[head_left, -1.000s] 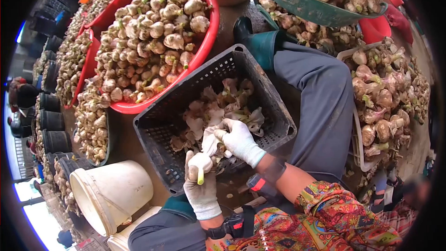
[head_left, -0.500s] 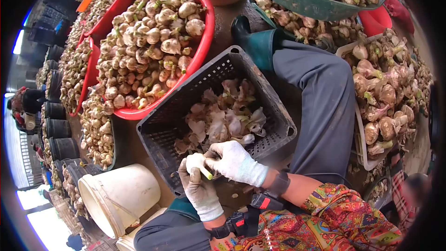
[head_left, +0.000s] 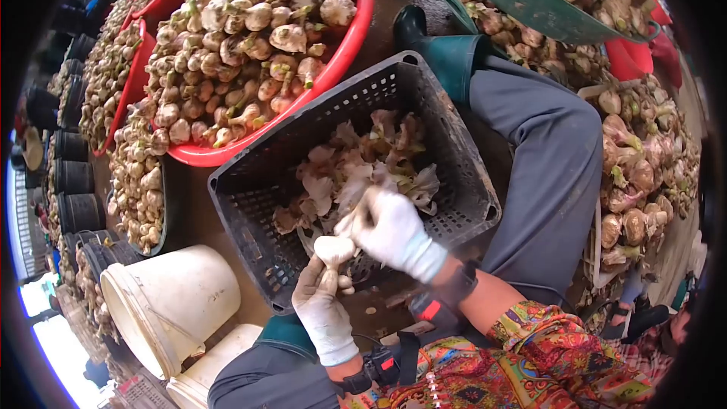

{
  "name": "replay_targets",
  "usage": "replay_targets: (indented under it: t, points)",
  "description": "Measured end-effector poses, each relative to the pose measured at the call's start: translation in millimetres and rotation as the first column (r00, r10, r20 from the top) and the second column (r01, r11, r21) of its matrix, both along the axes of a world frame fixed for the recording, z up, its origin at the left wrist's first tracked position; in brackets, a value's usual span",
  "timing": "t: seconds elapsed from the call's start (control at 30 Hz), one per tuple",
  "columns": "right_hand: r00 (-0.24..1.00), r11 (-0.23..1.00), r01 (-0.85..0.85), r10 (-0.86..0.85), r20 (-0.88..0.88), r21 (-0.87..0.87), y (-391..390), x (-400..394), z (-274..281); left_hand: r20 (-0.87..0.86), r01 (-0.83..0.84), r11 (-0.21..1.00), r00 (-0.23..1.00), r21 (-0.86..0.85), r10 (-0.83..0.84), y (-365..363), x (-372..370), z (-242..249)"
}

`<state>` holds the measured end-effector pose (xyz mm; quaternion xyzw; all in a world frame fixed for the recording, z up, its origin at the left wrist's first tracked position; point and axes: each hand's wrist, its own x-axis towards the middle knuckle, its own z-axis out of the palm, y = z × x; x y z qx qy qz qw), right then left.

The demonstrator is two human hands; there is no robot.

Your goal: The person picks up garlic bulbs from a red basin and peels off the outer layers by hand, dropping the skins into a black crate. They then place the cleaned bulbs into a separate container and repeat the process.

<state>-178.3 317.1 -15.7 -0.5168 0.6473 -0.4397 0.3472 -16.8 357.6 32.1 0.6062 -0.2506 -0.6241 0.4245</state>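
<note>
My left hand (head_left: 322, 304), in a white glove, holds a garlic bulb (head_left: 334, 248) upright by its stem over the near rim of a black plastic crate (head_left: 250, 193). Just above the bulb my gloved right hand (head_left: 394, 231) is closed on a strip of papery garlic skin (head_left: 354, 216) that it pulls off it. The crate lies between my knees and holds a heap of loose garlic skins and stem ends (head_left: 363, 163).
A red tub (head_left: 356, 42) heaped with garlic stands beyond the crate, with more red tubs to its left. A green basin (head_left: 530, 7) and a white tray of garlic (head_left: 632, 174) lie right. A white bucket (head_left: 170, 310) stands at lower left.
The right hand has risen from the bulb, drawing a strip of skin up over the crate. The left hand has turned the bulb so its head points up. The view has shifted slightly.
</note>
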Motion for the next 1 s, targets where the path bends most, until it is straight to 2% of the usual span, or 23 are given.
replay_targets:
  t: [0.07, 0.13, 0.17, 0.2, 0.27, 0.3, 0.33, 0.37, 0.47, 0.53, 0.6, 0.63, 0.67, 0.73, 0.77, 0.8, 0.83, 0.87, 0.9, 0.93, 0.97, 1.0]
  points:
    - [0.970, 0.952, 0.239, -0.241, -0.012, 0.190, -19.6, -12.3, 7.3, -0.046, -0.003, 1.000, 0.999, -0.025, 0.002, 0.4, 3.4, 3.9]
    - [0.975, 0.947, 0.158, -0.194, 0.105, 0.281, -23.3, -27.7, 21.7, -0.235, -0.100, 0.995, 0.967, -0.007, 0.096, 3.0, 5.6, 5.7]
    - [0.968, 0.904, 0.012, -0.117, 0.221, 0.426, -14.1, -32.3, 41.7, -0.286, -0.085, 0.996, 0.955, -0.021, 0.076, 4.1, 8.7, 5.1]
    - [0.955, 0.936, -0.073, -0.034, 0.296, 0.343, 0.9, -28.3, 42.1, -0.294, -0.091, 0.995, 0.953, -0.038, 0.076, 4.0, 9.6, 5.6]
    - [0.972, 0.989, -0.141, 0.149, 0.181, -0.053, 24.2, -8.5, 47.3, -0.412, -0.105, 0.992, 0.909, -0.071, 0.066, 6.5, 6.0, 5.9]
    - [0.985, 0.983, -0.165, 0.168, 0.027, -0.082, 30.0, -2.8, 56.7, -0.437, -0.076, 0.993, 0.899, -0.091, 0.029, 7.8, 4.1, 7.0]
    - [0.977, 0.976, -0.189, 0.175, -0.123, -0.110, 33.4, 3.4, 65.7, -0.384, -0.066, 0.995, 0.923, -0.078, 0.032, 6.9, -0.5, 8.9]
    - [0.975, 0.977, -0.132, 0.098, -0.198, -0.169, 34.8, 12.7, 60.5, -0.375, -0.068, 0.995, 0.926, -0.078, 0.034, 8.0, -3.0, 9.7]
    - [0.963, 0.978, -0.157, 0.120, -0.242, -0.139, 29.3, 18.0, 57.2, -0.363, -0.056, 0.995, 0.931, -0.086, 0.021, 8.0, -0.2, 6.5]
    - [0.968, 0.981, -0.164, 0.139, -0.208, -0.105, 21.0, 16.2, 52.5, -0.356, -0.041, 0.996, 0.934, -0.074, 0.012, 6.8, 2.0, 0.6]
    - [0.994, 0.993, -0.093, 0.089, -0.061, -0.070, 8.2, 13.8, 37.3, -0.422, -0.034, 0.999, 0.906, -0.016, 0.024, 5.5, 2.7, -4.7]
    - [0.999, 0.998, -0.022, 0.020, 0.046, 0.062, 1.4, 12.3, 33.3, -0.476, -0.057, 0.998, 0.878, -0.009, 0.046, 5.7, 1.1, -4.3]
    - [0.998, 0.974, 0.021, -0.035, 0.060, 0.226, -3.4, 7.9, 27.9, -0.470, -0.054, 0.999, 0.882, -0.006, 0.045, 4.8, 1.6, -5.6]
    - [0.974, 0.975, 0.034, -0.082, 0.211, 0.221, -1.1, 1.8, 16.6, -0.661, -0.089, 0.995, 0.749, -0.044, 0.038, 3.5, 5.0, -7.3]
    - [0.963, 0.965, 0.011, -0.080, 0.256, 0.261, 2.0, -1.2, 20.1, -0.769, -0.131, 0.990, 0.637, -0.050, 0.045, 3.9, 4.8, -7.3]
    - [0.963, 0.974, -0.002, -0.058, 0.262, 0.225, 5.5, -2.8, 19.6, -0.808, -0.165, 0.985, 0.587, -0.055, 0.053, 3.9, 7.9, -6.2]
    - [0.970, 0.981, -0.009, -0.040, 0.240, 0.196, 7.1, -4.7, 26.7, -0.843, -0.234, 0.972, 0.518, 0.021, 0.143, 3.3, 11.3, -3.3]
    - [0.966, 0.964, -0.040, -0.030, 0.257, 0.262, 6.4, -6.9, 40.7, -0.868, -0.309, 0.947, 0.442, 0.086, 0.224, 2.2, 20.0, 3.1]
    - [0.882, 0.967, -0.078, -0.047, 0.469, 0.243, 8.7, -3.1, 33.5, -0.858, -0.395, 0.910, 0.419, 0.124, 0.298, 1.1, 33.7, 12.2]
    - [0.934, 0.986, -0.064, 0.004, 0.357, 0.157, 11.6, -3.6, 4.0, -0.853, -0.455, 0.874, 0.376, 0.171, 0.363, -1.1, 48.6, 24.5]
    - [0.888, 0.964, -0.095, -0.031, 0.459, 0.248, 12.5, -3.3, 4.7, -0.875, -0.521, 0.835, 0.304, 0.179, 0.377, -3.9, 66.4, 48.3]
    - [0.878, 0.956, -0.114, -0.031, 0.477, 0.272, 11.4, -3.7, 1.7, -0.853, -0.582, 0.808, 0.372, 0.092, 0.365, -9.1, 96.7, 53.7]
